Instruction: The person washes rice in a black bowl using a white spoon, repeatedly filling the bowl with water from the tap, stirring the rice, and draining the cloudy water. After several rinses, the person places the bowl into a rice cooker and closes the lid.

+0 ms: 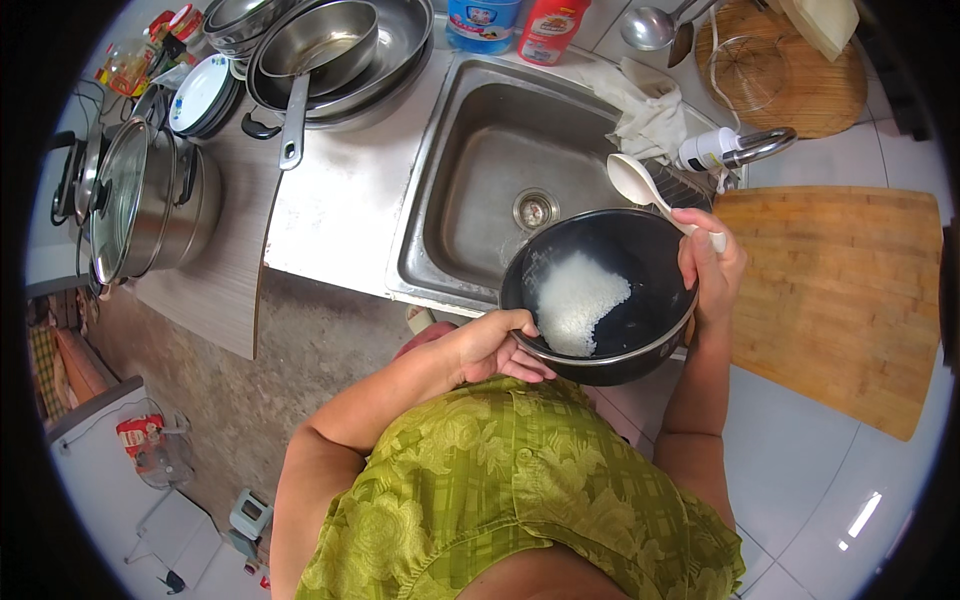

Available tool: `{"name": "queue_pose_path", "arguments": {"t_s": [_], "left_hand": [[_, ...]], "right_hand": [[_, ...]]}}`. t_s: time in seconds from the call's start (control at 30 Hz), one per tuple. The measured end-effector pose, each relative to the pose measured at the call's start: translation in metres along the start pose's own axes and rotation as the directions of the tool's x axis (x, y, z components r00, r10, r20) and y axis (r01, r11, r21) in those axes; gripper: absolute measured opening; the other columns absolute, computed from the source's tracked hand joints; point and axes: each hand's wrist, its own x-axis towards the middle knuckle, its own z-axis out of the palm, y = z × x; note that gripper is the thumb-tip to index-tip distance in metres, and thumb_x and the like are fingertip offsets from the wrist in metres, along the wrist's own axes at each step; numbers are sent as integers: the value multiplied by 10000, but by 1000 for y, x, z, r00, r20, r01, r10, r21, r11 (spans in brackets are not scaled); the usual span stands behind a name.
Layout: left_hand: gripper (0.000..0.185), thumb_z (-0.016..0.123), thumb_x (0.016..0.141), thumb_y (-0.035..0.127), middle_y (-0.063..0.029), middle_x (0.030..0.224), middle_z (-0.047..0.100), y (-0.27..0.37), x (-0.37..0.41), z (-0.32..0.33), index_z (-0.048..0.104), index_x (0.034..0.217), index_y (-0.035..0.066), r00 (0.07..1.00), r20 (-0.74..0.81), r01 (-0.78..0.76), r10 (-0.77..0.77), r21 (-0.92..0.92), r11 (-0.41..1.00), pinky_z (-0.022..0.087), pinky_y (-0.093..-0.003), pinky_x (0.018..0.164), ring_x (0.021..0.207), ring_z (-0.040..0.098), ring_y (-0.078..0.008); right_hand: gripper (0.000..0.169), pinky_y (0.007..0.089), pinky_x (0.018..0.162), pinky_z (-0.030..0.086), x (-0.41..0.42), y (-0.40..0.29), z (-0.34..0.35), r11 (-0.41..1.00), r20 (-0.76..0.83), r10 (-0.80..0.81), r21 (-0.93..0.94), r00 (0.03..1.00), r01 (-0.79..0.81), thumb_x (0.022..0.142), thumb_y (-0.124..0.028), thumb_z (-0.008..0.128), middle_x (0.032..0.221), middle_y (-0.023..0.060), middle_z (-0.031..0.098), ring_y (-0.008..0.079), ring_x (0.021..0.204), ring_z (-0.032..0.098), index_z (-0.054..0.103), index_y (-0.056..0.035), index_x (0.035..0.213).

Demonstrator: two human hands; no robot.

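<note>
A black pot [652,262] with a metal rim is held between my hands, tilted, in front of the sink's near edge. White rice grains [577,300] lie heaped on its left side. My left hand [499,345] grips the near-left rim, thumb over the edge and fingers beneath. At the right side, my right hand [716,262] holds the rim and also a white spoon [636,180], whose bowl points up and away over the sink. Beyond the pot is a stainless steel sink [480,187] with a drain strainer [535,210].
Right of the sink lies a wooden cutting board [832,300]. A faucet [757,146] and a white cloth [649,112] are at the sink's far right corner. Stacked pans [322,45] stand on the left counter, beside a lidded steamer pot [165,210]. Two bottles [551,30] stand behind the sink.
</note>
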Motion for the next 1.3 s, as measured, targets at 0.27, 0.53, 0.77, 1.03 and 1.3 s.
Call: {"name": "queue_pose_path", "arguments": {"t_s": [0.27, 0.53, 0.77, 1.03, 1.3], "left_hand": [[268, 464, 846, 130, -316, 1108, 513, 1, -1, -3, 438, 1003, -86, 998, 47, 42, -37, -102, 994, 586, -417, 778, 1030, 572, -506], [225, 466, 842, 136, -323, 1083, 543, 0, -1, -6, 458, 948, -62, 996, 80, 47, -38, -117, 992, 576, -425, 795, 1022, 580, -501], [214, 471, 832, 145, -333, 1080, 547, 0, -1, -6, 467, 923, -48, 995, 86, 56, -45, -128, 990, 577, -427, 790, 1019, 581, -502], [219, 464, 826, 148, -348, 1103, 543, -2, 1, -8, 480, 918, -50, 992, 108, 78, -61, -156, 985, 583, -419, 782, 1023, 575, -509], [247, 442, 826, 150, -353, 1134, 538, -4, 2, -7, 483, 925, -72, 990, 127, 88, -68, -163, 983, 573, -424, 805, 1044, 561, -515]], "right_hand": [[307, 177, 420, 241, 8, -5, 4, 998, 35, 55, -32, 998, -54, 955, -246, 534, 540, -34, 457, 19, 434, 374, 636, 29, 1048], [298, 175, 412, 240, 14, -8, 9, 997, 57, 69, -45, 996, -66, 952, -246, 542, 543, -36, 463, 14, 430, 374, 643, 21, 1035], [286, 175, 411, 243, 18, -13, 10, 994, 76, 93, -69, 993, -88, 950, -242, 544, 548, -41, 469, 11, 430, 375, 652, 13, 1018], [272, 172, 412, 253, 21, -18, 14, 989, 86, 116, -105, 989, -107, 954, -227, 538, 550, -47, 459, 11, 437, 377, 655, 11, 1011], [284, 174, 413, 256, 26, -22, 16, 982, 104, 143, -138, 984, -129, 955, -241, 539, 554, -48, 453, 10, 443, 379, 654, 13, 1007]]}}
